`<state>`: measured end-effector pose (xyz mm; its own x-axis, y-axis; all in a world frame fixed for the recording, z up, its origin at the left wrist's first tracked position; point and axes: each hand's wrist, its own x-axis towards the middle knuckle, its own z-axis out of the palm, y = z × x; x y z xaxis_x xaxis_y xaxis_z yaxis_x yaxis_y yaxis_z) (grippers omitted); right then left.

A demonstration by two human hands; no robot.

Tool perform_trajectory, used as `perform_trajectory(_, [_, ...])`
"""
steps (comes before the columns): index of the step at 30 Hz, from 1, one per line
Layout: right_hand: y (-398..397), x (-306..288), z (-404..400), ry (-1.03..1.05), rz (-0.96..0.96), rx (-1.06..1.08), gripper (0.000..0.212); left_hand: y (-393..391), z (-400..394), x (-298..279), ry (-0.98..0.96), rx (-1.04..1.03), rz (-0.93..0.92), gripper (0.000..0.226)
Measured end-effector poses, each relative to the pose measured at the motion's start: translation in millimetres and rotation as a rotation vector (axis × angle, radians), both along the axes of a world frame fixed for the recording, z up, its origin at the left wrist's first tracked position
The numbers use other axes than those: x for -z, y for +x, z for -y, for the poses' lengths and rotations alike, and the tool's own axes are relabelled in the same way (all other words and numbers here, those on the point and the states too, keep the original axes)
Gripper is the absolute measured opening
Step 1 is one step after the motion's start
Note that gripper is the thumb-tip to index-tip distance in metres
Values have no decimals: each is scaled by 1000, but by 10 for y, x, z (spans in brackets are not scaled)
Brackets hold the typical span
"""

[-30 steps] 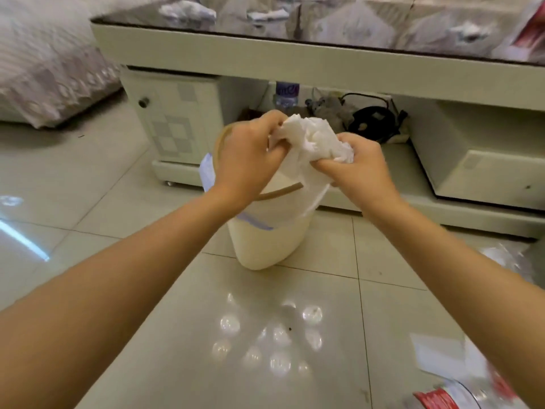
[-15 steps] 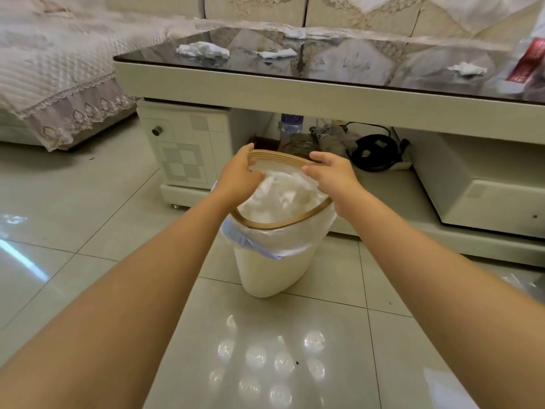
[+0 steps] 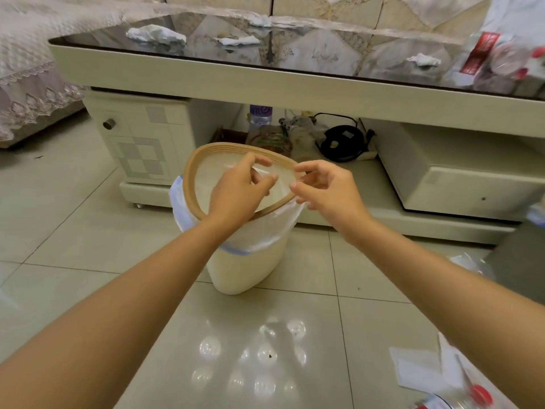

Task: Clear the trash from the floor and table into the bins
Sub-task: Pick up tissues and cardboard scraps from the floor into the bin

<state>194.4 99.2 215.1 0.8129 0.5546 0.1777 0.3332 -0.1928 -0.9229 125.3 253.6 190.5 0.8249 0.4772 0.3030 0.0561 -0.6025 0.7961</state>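
A cream bin with a tan rim and a white liner stands on the tiled floor in front of the table. My left hand and my right hand hover over its mouth, fingers apart and curled, holding nothing. Crumpled white tissues lie on the dark glass table top: one at the left, a smaller one beside it, one at the right. A red-and-clear wrapper sits at the table's right end. Paper and a red-capped bottle lie on the floor at lower right.
The low table has a drawer unit at the left and an open shelf holding a bottle, cables and a black round device. A lace-covered sofa is at the left. A clear plastic bag lies on the floor at right.
The white tissue wad that both hands held has dropped into the bin. Both hands have let go and now hover open above the rim. The view has lifted toward the table.
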Motion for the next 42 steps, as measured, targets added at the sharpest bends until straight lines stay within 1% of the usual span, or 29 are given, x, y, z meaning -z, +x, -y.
perform_trajectory(3, [-12,20,354,-48,20,6,16,41,336,17,3,32,-14,17])
perform_trajectory(8, [26,188,1091,-105,14,79,9,121,899,182,-54,124,-75,14])
perform_trajectory(11, [33,289,1523,-135,-4,123,9,176,1238,266,-57,189,-166,12])
perform_trajectory(14, [55,360,1909,-212,4,134,9,251,1570,321,-32,261,-210,10])
perform_trajectory(16, [66,406,2159,-226,-7,171,9,273,1795,362,-14,285,-254,11])
perform_trajectory(21, [47,472,2848,-322,6,165,8,341,2387,491,-67,328,-280,13])
perform_trajectory(26, [143,550,3469,-355,11,185,8,551,2933,574,-111,342,-286,11])
perform_trajectory(32, [327,727,3974,-375,10,165,8,722,3463,723,-78,349,-336,12])
perform_trajectory(35, [431,835,4181,-353,-13,186,9,789,3645,881,-106,339,-372,9])
perform_trajectory(37, [498,920,4299,-342,-22,194,10,813,3758,991,-83,351,-415,7])
perform_trajectory(40, [578,1103,4461,-362,-32,184,15,857,3914,1157,-90,357,-462,3])
perform_trajectory(42, [630,1262,4580,-381,-57,179,19,889,4013,1315,-88,361,-503,8])
